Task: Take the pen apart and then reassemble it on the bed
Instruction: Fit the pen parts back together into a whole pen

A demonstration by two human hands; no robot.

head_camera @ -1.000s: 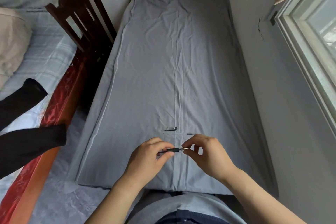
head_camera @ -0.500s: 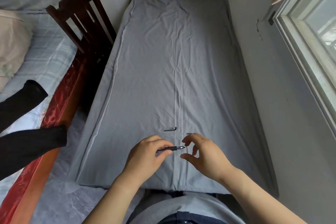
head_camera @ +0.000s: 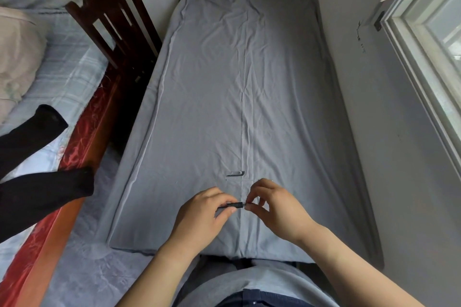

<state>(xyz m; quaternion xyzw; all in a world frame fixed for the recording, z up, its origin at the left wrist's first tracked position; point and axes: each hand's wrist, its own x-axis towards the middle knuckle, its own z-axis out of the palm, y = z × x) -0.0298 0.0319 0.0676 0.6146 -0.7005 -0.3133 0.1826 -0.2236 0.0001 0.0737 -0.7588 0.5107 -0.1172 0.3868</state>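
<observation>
My left hand grips the dark pen barrel level above the near end of the grey bed. Thumb and forefinger of my right hand pinch the small tip piece at the barrel's right end. A dark pen cap with a clip lies on the sheet just beyond my hands. A thin clear refill lies under the cap, its right end hidden behind my right hand.
A dark wooden chair stands left of the bed. A second bed with a red wooden frame and black cloth fills the left. A grey wall and a window frame close off the right.
My right hand pulled off the pen's tip half a second ago, fingers spread. It has now come back and pinches the tip end again. My left hand kept the barrel.
</observation>
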